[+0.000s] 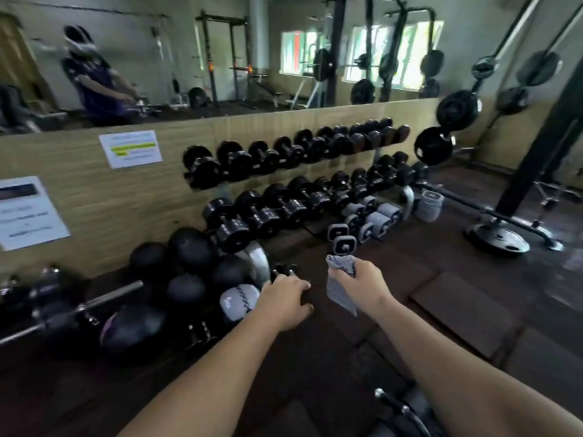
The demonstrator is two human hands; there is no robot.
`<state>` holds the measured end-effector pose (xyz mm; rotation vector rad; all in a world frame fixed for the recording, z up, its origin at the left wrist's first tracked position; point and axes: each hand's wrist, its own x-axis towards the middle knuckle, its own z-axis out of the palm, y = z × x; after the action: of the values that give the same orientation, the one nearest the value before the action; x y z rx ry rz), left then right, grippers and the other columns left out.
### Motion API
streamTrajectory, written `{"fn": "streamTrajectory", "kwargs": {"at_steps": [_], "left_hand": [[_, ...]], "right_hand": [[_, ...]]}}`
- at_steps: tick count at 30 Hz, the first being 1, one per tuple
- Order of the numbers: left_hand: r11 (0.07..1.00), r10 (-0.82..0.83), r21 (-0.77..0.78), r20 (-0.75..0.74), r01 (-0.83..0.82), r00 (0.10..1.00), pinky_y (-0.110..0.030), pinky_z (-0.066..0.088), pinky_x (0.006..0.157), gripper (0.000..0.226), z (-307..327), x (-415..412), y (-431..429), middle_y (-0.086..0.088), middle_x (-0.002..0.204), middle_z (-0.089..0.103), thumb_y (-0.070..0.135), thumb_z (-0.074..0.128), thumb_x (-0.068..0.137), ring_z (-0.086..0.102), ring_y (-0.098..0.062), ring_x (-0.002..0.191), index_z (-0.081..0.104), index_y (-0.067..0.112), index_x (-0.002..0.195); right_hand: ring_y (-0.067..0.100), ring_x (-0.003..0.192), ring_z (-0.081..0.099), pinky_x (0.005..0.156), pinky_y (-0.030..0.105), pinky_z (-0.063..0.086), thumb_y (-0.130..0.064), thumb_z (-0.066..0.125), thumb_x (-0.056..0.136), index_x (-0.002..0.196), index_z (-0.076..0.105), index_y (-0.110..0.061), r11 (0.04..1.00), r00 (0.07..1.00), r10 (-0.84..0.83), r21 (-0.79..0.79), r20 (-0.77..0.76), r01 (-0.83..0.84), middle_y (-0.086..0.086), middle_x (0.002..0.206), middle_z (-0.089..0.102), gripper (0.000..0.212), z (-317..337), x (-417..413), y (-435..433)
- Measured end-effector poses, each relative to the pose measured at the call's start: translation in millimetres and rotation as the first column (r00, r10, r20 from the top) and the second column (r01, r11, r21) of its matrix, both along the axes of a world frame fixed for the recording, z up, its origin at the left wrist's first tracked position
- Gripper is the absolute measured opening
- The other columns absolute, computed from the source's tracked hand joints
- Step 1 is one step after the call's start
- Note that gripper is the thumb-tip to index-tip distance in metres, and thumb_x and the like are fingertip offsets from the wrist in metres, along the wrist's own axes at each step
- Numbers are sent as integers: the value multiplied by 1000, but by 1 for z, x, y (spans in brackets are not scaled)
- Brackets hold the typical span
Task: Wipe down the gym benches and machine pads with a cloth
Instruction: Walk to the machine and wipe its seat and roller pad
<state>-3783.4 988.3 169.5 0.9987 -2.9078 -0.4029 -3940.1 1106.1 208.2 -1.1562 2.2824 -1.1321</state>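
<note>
So the crumpled grey cloth (338, 293) is in the right hand (366, 285). The fingers are wrapped tight around its middle, with a bunched end poking out the top of the fist and a longer flap hanging below. Its long axis runs pretty much up and down, out in front of the body at the end of a straight arm.

The left hand (284, 302) is just beside it at about the same reach, with the fingers bent loosely and the back of the hand to the camera. I can't see anything in it.

Here's the bit that matters: there's no pad in front of those fingers. Straight ahead is the long two-tier rack of black dumbbells (284, 190), with round black medicine balls (186, 247) on the floor to the left. None of that is what the job's about.

The only clear padded black bench (266, 89) I can find is a reflection in the wall mirror (157, 64), so my guess is it's behind or off to the side — meaning a turn before any wiping. There's also a dark chrome-edged thing (400, 408) at the bottom edge near the right forearm, but it's too cut off to tell if it's a pad.

Either way the right hand has the cloth, so it leads.
</note>
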Motion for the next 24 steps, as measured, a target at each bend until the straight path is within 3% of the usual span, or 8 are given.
{"fn": "streamTrajectory", "kwargs": {"at_steps": [3, 6, 12, 15, 21, 24], "left_hand": [[990, 143, -2, 13, -143, 990, -50, 38, 110, 49, 4, 70, -65, 5, 136, 60, 46, 64, 91, 46, -24, 134, 60, 35, 138], [957, 291, -18, 17, -291, 957, -50, 36, 113, 55, 3, 147, -124, 5, 142, 56, 46, 61, 93, 44, -23, 137, 55, 32, 145], [821, 570, -40, 57, -569, 819, -52, 39, 111, 63, -5, 303, -211, 5, 146, 54, 59, 58, 91, 44, -23, 139, 52, 32, 147], [713, 701, -42, 51, -700, 711, -49, 38, 112, 60, -12, 377, -241, 7, 145, 54, 60, 55, 92, 42, -21, 140, 51, 34, 146], [438, 898, -27, 61, -899, 436, -49, 38, 113, 60, -20, 509, -281, 4, 148, 50, 57, 54, 95, 40, -24, 140, 48, 32, 149], [267, 962, -24, 56, -963, 266, -48, 39, 112, 61, -22, 567, -286, 4, 148, 51, 58, 54, 96, 41, -24, 139, 47, 32, 150]], "right_hand": [[10, 54, 47, 57, 32, 38, -32, 68, 95, 61, 44, -20, 991, 991, 135, -8, 26, -135, -10, 51, 48, 44, 6, 64, -91], [11, 55, 45, 57, 33, 37, -31, 69, 93, 60, 40, -19, 963, 962, 268, 5, 45, -269, -10, 53, 46, 45, 12, 129, -172], [7, 65, 53, 61, 26, 41, -34, 69, 95, 62, 51, -28, 833, 832, 553, -5, 52, -553, -12, 64, 56, 38, 14, 264, -314], [4, 67, 54, 60, 22, 40, -33, 70, 95, 61, 53, -28, 739, 738, 673, -7, 45, -674, -14, 65, 58, 38, 10, 335, -380], [15, 77, 61, 73, 34, 46, -36, 71, 93, 63, 61, -28, 495, 494, 868, -8, 35, -869, -11, 70, 64, 32, -5, 473, -493], [21, 79, 66, 75, 37, 50, -35, 71, 93, 75, 70, -13, 346, 346, 937, 8, 47, -938, 3, 78, 72, 28, -8, 543, -531]]}}
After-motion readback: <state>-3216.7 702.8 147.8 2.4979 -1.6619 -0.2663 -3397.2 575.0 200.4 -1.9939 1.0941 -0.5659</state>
